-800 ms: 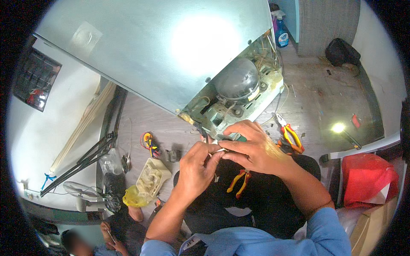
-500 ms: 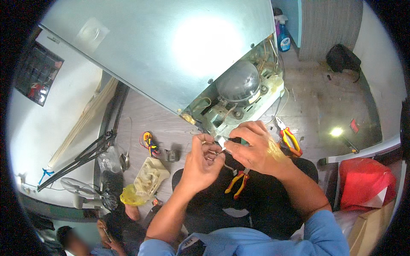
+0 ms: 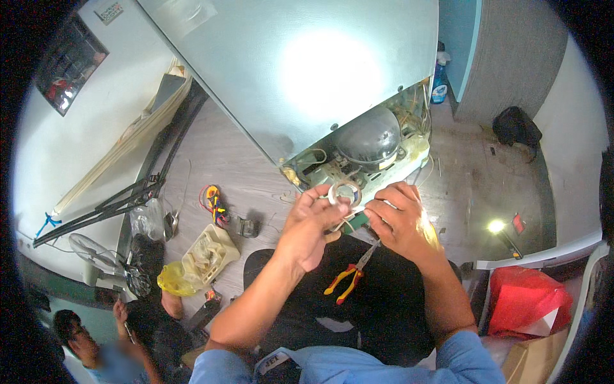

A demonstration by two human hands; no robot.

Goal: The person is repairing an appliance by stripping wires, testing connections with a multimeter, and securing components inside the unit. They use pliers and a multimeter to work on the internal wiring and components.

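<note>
My left hand (image 3: 309, 225) is closed round a roll of white tape (image 3: 332, 194), whose ring faces up. A short white strip runs from the roll toward my right hand (image 3: 403, 221), whose fingers pinch at its end. Just below the strip, between my hands, is a green piece (image 3: 355, 223) with a pale wire beside it; how it is held is hidden. On my dark-clothed lap lie long-nose pliers (image 3: 348, 276) with yellow and red handles. Beyond my hands, the black compressor (image 3: 369, 136) sits in the open base of a pale fridge (image 3: 256, 83).
To the left on the floor are a yellow-black meter (image 3: 216, 203), a small dark box (image 3: 247, 225) and a cream plastic tray (image 3: 220, 249). A lit work lamp (image 3: 505, 237) and a red bag (image 3: 527, 301) are at the right. Another person (image 3: 109, 352) sits at lower left.
The white tape has turned so its ring shows, and my hands are slightly farther apart. The view has shifted; the pliers on the floor at right are now mostly hidden.
</note>
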